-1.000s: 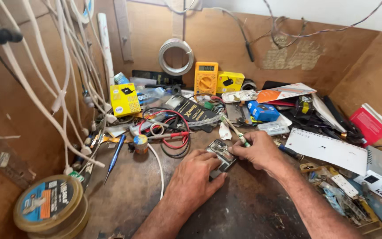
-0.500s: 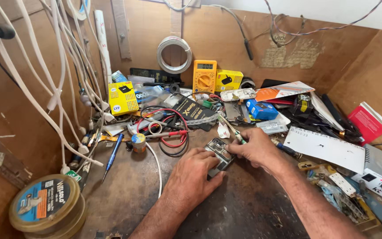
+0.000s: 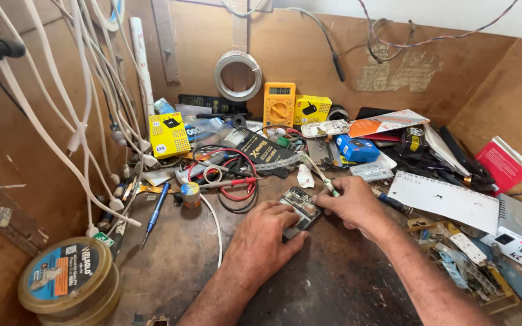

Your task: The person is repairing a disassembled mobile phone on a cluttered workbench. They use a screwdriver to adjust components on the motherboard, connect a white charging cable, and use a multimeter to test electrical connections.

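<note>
Holding: the left hand [image 3: 267, 238] pins an opened phone [image 3: 299, 209] flat on the dark tabletop [image 3: 176, 253], near the middle of the cluttered bench.
Left fingers: closed around the phone's lower edge and side, thumb along one rim.
Right hand [image 3: 351, 202]: fingers pinched shut on a thin tool [image 3: 321, 178], its tip lying at the phone's upper corner.
Phone: back cover off, circuit parts showing; it lies tilted, touching both hands.
Handling: likely light and stiff, but fragile inside; the bare board would not take pressing or scraping.
Where to hold: by the outer frame edges, as the left hand does, never across the exposed middle.
Slip: the frame looks smooth, so a steady press down onto the tabletop seems wise.
Nearby: red and black probe leads [image 3: 231, 181] just behind the phone; a yellow multimeter [image 3: 279, 104] well back; a tape roll [image 3: 70, 281] at the near left.
</note>
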